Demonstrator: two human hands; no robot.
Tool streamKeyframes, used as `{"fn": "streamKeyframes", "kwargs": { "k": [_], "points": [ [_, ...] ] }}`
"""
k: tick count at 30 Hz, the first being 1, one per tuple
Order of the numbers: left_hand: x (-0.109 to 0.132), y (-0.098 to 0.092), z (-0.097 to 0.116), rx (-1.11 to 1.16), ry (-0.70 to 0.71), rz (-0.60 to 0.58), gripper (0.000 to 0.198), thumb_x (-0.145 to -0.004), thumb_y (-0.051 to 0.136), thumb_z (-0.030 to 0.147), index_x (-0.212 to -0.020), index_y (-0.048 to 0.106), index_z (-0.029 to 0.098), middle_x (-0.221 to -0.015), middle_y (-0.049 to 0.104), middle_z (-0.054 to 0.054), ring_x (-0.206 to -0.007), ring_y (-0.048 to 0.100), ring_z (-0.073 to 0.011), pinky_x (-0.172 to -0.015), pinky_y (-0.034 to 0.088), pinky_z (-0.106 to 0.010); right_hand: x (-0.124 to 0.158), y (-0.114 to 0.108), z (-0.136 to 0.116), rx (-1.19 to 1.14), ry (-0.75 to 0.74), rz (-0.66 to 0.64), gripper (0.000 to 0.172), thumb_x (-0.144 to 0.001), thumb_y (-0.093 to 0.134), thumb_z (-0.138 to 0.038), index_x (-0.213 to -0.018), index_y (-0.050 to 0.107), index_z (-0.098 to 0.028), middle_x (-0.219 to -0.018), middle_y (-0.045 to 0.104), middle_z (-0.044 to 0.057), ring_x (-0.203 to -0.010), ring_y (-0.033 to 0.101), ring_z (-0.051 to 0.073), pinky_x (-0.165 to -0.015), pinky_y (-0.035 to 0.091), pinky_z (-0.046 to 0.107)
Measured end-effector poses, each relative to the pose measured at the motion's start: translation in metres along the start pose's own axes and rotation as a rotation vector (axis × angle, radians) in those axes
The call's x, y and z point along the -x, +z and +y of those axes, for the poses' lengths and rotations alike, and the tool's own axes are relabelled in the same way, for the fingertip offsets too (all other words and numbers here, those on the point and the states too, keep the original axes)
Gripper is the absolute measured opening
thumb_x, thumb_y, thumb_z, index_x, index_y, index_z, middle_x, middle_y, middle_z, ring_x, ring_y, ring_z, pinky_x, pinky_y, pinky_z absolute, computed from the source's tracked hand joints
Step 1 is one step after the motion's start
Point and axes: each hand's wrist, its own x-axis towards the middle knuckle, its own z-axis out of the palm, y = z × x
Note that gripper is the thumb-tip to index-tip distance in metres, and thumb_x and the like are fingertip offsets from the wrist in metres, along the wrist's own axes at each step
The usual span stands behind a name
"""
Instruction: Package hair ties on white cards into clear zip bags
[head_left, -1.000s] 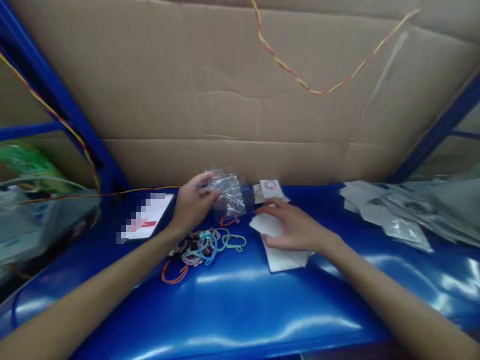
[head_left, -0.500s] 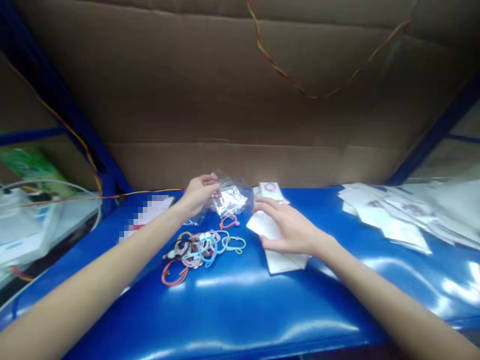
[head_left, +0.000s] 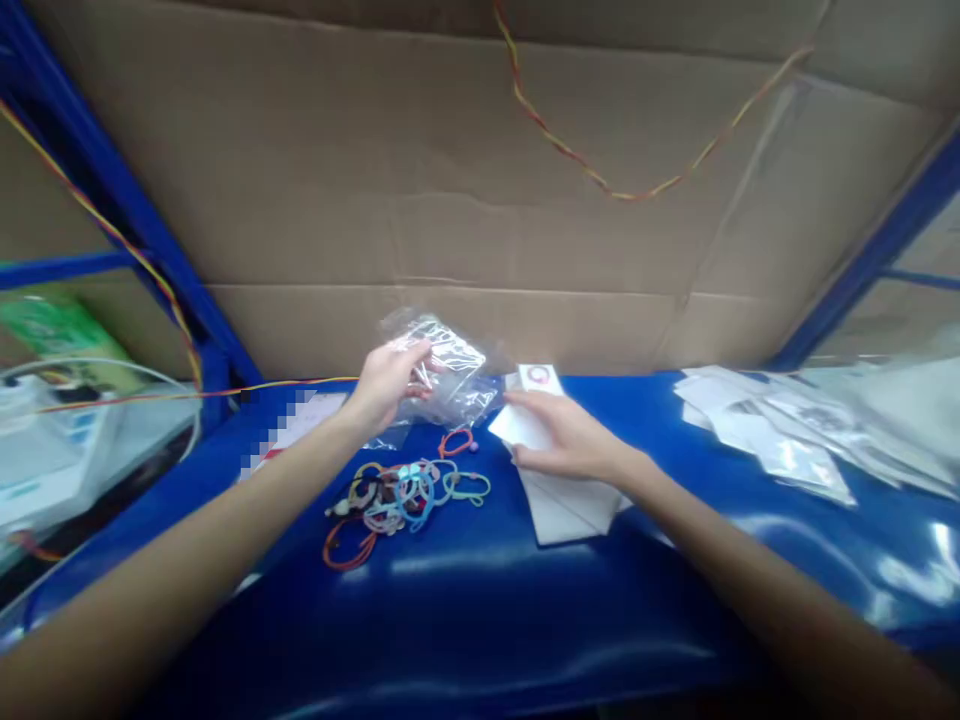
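A clear plastic bag point(head_left: 461, 372) hangs at the blue table's point(head_left: 450, 610) back, its long axis slanting down rightward from the left hand point(head_left: 394, 383), whose thumb and fingers pinch it, while the half-curled right hand point(head_left: 574, 435), angled inward, grips a white card point(head_left: 521, 428) pointing leftward.

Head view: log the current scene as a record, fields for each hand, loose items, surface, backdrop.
left_hand: left hand holds transparent plastic packaging
right_hand: right hand has thumb and fingers at a white card; grip firmness unclear
loose_items: heap of colored cord loops, between the forearms
under_right_hand: white stack
beyond_right_hand: card with ring picture
far_right: flat white packets
surface: glossy blue tabletop
backdrop: cardboard
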Motion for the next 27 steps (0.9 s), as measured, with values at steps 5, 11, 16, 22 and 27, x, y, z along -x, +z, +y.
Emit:
{"fn": "streamKeyframes", "kwargs": {
  "k": [5,11,16,22,27],
  "points": [
    [0.039,-0.004,0.001,-0.017,0.010,-0.088,0.030,-0.085,0.072,0.041,-0.072,0.058,0.019,-0.056,0.057,0.003,-0.041,0.049,-0.0091,-0.038,0.039,-0.020,-0.016,0.002,0.004,-0.042,0.066,-0.024,0.065,-0.084,0.069,-0.030,-0.146,0.057,-0.017,-0.146,0.061,0.016,-0.131,0.061,0.033,-0.110,0.048,0.048],
    [0.072,-0.006,-0.005,-0.122,-0.020,-0.150,0.030,-0.083,0.075,0.047,-0.086,0.063,0.020,-0.046,0.052,0.008,-0.033,0.044,-0.0093,-0.033,0.031,-0.019,-0.018,-0.007,-0.014,0.170,0.005,-0.071,0.080,-0.082,0.072,-0.038,-0.154,0.047,-0.015,-0.141,0.065,0.019,-0.124,0.065,0.038,-0.103,0.052,0.052],
    [0.079,-0.010,-0.009,-0.110,-0.059,-0.191,0.029,-0.086,0.070,0.048,-0.096,0.061,0.022,-0.051,0.054,0.007,-0.035,0.048,-0.0116,-0.033,0.035,-0.020,-0.003,-0.026,-0.025,0.216,0.066,-0.053,0.074,-0.084,0.069,-0.038,-0.153,0.050,-0.019,-0.140,0.066,0.017,-0.116,0.069,0.039,-0.097,0.055,0.051],
    [0.092,-0.007,-0.013,-0.166,-0.092,-0.278,0.025,-0.089,0.067,0.045,-0.085,0.063,0.020,-0.055,0.063,0.002,-0.034,0.052,-0.0106,-0.035,0.037,-0.020,0.008,-0.022,-0.018,0.177,0.057,-0.061,0.065,-0.077,0.074,-0.039,-0.139,0.063,-0.024,-0.132,0.070,0.012,-0.116,0.068,0.037,-0.099,0.054,0.048],
    [0.101,0.000,-0.019,-0.182,-0.079,-0.284,0.036,-0.085,0.072,0.045,-0.110,0.065,0.020,-0.050,0.061,0.005,-0.037,0.055,-0.0137,-0.038,0.044,-0.022,0.007,-0.009,-0.015,0.155,0.038,-0.154,0.068,-0.074,0.080,-0.037,-0.140,0.063,-0.027,-0.128,0.068,0.012,-0.109,0.069,0.035,-0.095,0.055,0.047]
  ]
}}
